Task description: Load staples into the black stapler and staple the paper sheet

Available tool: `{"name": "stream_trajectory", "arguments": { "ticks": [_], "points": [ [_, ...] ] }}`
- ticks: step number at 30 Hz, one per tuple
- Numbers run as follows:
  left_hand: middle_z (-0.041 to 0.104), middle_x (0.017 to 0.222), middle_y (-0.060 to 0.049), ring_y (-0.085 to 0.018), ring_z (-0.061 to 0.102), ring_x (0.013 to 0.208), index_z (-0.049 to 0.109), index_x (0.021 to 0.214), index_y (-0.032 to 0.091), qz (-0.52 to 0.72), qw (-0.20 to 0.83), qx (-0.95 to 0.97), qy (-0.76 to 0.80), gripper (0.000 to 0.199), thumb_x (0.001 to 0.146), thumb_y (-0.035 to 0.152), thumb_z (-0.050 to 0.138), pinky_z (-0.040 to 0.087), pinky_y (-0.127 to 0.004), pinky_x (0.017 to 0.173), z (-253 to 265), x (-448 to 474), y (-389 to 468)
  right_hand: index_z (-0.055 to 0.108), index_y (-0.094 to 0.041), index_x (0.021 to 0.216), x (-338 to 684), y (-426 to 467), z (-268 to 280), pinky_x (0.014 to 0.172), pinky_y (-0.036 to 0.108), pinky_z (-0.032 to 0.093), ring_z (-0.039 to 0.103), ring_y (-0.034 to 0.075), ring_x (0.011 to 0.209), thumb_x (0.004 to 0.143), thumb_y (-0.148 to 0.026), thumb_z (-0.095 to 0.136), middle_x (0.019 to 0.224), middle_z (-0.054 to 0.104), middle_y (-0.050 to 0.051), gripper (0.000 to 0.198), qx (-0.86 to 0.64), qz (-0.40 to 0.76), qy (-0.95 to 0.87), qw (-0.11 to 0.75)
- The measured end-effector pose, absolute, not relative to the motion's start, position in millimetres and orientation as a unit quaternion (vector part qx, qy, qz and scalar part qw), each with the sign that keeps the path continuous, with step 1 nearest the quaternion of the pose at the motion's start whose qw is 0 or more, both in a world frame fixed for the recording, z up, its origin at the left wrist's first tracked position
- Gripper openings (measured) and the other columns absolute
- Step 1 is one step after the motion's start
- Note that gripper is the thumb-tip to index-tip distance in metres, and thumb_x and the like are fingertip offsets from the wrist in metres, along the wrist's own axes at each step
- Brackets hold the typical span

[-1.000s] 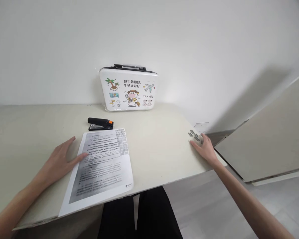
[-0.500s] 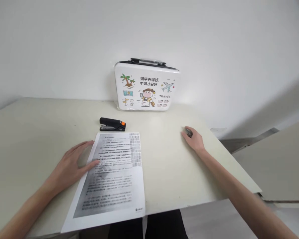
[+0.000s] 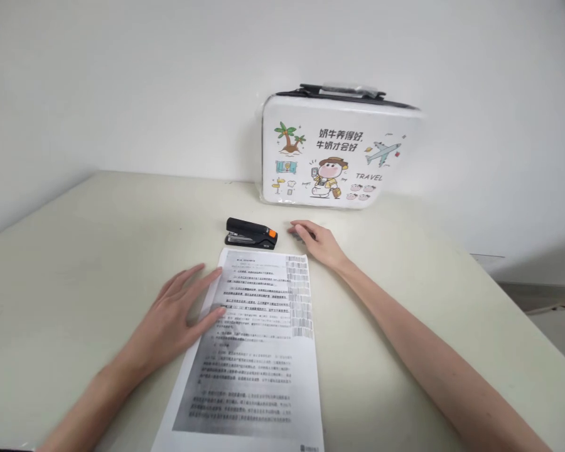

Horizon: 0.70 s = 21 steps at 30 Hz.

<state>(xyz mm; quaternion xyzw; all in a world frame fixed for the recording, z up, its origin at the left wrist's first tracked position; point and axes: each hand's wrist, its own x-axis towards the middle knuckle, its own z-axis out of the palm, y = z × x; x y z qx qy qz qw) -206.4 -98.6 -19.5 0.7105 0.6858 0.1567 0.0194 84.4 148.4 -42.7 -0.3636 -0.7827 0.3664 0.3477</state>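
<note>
Soft, even, fairly bright light fills the scene, its source out of view. The wall (image 3: pixel 169 94) looks pale grey, dimming at the top right corner. Shadows are faint and soft-edged, including a dim one beneath the left hand (image 3: pixel 172 317). Thin glare catches the plastic on the handle (image 3: pixel 348 91). Motion blur softens the right hand (image 3: pixel 320 242) and smears the right edge of the case (image 3: pixel 329 150). The small print on the paper (image 3: pixel 263 370) is too soft to read. Wide-angle distortion stretches the forearms towards the lower corners.
</note>
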Motion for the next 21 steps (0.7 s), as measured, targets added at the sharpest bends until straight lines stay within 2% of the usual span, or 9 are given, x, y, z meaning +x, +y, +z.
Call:
{"name": "stream_trajectory", "arguments": {
  "ticks": [7, 10, 14, 21],
  "points": [
    [0.047, 0.164, -0.002, -0.038, 0.045, 0.149, 0.04, 0.161, 0.046, 0.151, 0.029, 0.713, 0.684, 0.069, 0.098, 0.067, 0.053, 0.043, -0.059, 0.12, -15, -204, -98, 0.068, -0.026, 0.107, 63, 142, -32, 0.111, 0.039, 0.047, 0.07, 0.021, 0.116, 0.107, -0.062, 0.037, 0.11, 0.081, 0.003, 0.047, -0.357, 0.409, -0.767, 0.342],
    [0.048, 0.163, -0.003, -0.038, 0.047, 0.148, 0.041, 0.161, 0.045, 0.146, 0.029, 0.711, 0.687, 0.068, 0.098, 0.067, 0.052, 0.044, -0.059, 0.118, -14, -204, -97, 0.066, -0.025, 0.104, 56, 140, -33, 0.107, 0.039, 0.049, 0.071, 0.022, 0.108, 0.105, -0.065, 0.037, 0.103, 0.081, 0.004, 0.049, -0.369, 0.423, -0.753, 0.342],
    [0.049, 0.163, -0.002, -0.039, 0.049, 0.146, 0.041, 0.161, 0.045, 0.142, 0.028, 0.711, 0.688, 0.068, 0.098, 0.067, 0.052, 0.045, -0.059, 0.117, -12, -203, -96, 0.063, -0.026, 0.109, 51, 139, -35, 0.101, 0.038, 0.051, 0.073, 0.022, 0.102, 0.105, -0.069, 0.034, 0.094, 0.081, 0.003, 0.052, -0.395, 0.428, -0.731, 0.356],
    [0.049, 0.162, -0.005, -0.038, 0.047, 0.147, 0.043, 0.16, 0.042, 0.14, 0.022, 0.713, 0.687, 0.066, 0.099, 0.067, 0.051, 0.044, -0.059, 0.118, -9, -201, -96, 0.063, -0.028, 0.119, 49, 134, -37, 0.11, 0.04, 0.047, 0.069, 0.022, 0.118, 0.104, -0.072, 0.031, 0.119, 0.079, 0.004, 0.057, -0.37, 0.47, -0.705, 0.382]
  ]
}}
